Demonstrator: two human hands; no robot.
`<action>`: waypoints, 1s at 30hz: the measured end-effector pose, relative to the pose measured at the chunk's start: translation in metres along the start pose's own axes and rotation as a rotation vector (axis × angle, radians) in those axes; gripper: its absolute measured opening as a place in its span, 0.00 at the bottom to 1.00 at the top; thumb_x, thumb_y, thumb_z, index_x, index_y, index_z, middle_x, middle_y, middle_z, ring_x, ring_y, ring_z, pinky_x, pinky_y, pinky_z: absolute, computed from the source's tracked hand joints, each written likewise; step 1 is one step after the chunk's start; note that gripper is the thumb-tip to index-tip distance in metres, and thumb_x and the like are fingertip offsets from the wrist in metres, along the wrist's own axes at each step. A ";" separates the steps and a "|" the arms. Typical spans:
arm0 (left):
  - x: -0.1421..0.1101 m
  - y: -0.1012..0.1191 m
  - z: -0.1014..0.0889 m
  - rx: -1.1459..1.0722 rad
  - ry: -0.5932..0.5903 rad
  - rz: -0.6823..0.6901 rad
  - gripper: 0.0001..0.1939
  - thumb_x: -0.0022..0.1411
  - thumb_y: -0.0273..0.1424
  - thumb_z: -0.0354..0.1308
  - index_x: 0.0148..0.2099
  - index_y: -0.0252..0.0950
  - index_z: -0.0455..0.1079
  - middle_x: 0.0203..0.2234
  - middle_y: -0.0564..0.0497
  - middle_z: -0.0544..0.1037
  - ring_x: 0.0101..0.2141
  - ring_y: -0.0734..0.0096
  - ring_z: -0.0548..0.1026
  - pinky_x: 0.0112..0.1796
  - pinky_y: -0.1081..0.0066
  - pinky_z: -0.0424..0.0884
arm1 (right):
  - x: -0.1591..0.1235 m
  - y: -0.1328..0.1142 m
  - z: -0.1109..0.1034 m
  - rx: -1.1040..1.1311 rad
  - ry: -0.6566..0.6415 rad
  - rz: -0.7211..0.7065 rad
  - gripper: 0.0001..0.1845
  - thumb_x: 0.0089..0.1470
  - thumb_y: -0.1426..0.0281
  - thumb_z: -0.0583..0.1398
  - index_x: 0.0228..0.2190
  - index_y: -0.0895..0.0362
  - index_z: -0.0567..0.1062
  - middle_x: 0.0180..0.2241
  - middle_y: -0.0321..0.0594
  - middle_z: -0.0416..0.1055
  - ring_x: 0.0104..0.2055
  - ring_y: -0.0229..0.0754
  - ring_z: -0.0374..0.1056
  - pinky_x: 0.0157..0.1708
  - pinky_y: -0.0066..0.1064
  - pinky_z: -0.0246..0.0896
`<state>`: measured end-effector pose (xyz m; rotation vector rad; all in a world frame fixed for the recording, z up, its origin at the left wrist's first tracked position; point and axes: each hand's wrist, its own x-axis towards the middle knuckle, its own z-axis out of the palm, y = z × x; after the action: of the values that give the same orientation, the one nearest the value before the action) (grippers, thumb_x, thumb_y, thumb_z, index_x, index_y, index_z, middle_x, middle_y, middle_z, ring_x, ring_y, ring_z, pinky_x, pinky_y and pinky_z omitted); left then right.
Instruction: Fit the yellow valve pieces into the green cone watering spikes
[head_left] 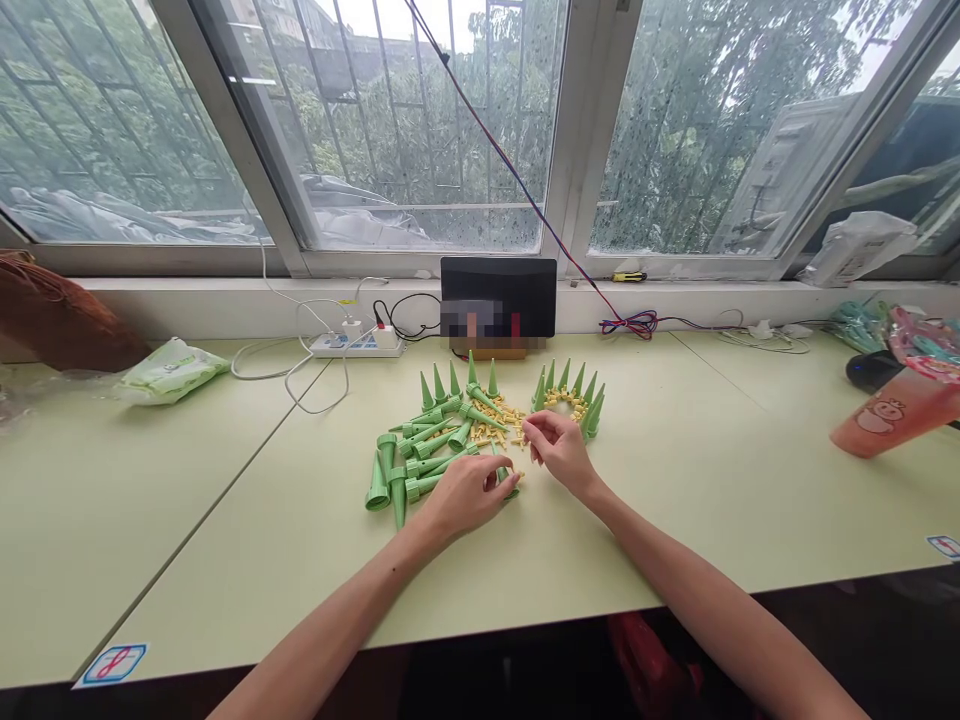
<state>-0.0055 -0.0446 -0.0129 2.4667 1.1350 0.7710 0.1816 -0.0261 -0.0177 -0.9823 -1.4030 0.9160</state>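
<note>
My left hand [466,492] is closed around a green cone-shaped spike [513,491], mostly hidden by the fingers. Just to its right, my right hand [561,452] is pinched, thumb against fingers; anything between the fingertips is too small to make out. A pile of green hollow spikes [426,447] with ribbed collars lies left of and behind my left hand. Small yellow plugs [491,432] are scattered behind both hands. More green spikes stand upright, points up, in a row [438,385] at the back left and in an arc [592,410] beyond my right hand.
At the back a black screen [525,290] leans by the window, beside a white power strip [360,345] with cables. A green-white packet [172,372] lies left. On the right stands a tilted red drink cup [892,415]. A yellow cutter [628,277] rests on the sill.
</note>
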 end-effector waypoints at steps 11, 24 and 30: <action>0.000 0.004 -0.002 -0.071 -0.016 -0.016 0.10 0.64 0.38 0.55 0.40 0.38 0.74 0.22 0.54 0.71 0.23 0.71 0.67 0.25 0.71 0.61 | -0.001 0.001 0.000 -0.038 -0.012 -0.011 0.17 0.57 0.54 0.61 0.31 0.57 0.74 0.23 0.35 0.70 0.17 0.35 0.64 0.16 0.27 0.62; -0.003 0.004 -0.002 -0.064 -0.016 -0.018 0.19 0.58 0.33 0.61 0.52 0.41 0.69 0.39 0.51 0.73 0.25 0.74 0.69 0.32 0.69 0.70 | -0.001 -0.001 0.000 -0.051 -0.006 -0.019 0.16 0.57 0.56 0.61 0.31 0.57 0.74 0.24 0.36 0.70 0.18 0.35 0.64 0.17 0.28 0.62; 0.000 -0.001 0.001 -0.137 0.158 -0.038 0.20 0.61 0.30 0.59 0.56 0.41 0.67 0.38 0.49 0.71 0.32 0.71 0.72 0.28 0.73 0.72 | -0.002 -0.002 0.000 -0.056 0.014 -0.031 0.17 0.57 0.55 0.61 0.31 0.57 0.74 0.23 0.35 0.69 0.17 0.35 0.64 0.16 0.27 0.62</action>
<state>-0.0051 -0.0445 -0.0144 2.2992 1.1384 1.0127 0.1820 -0.0284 -0.0169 -1.0040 -1.4348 0.8498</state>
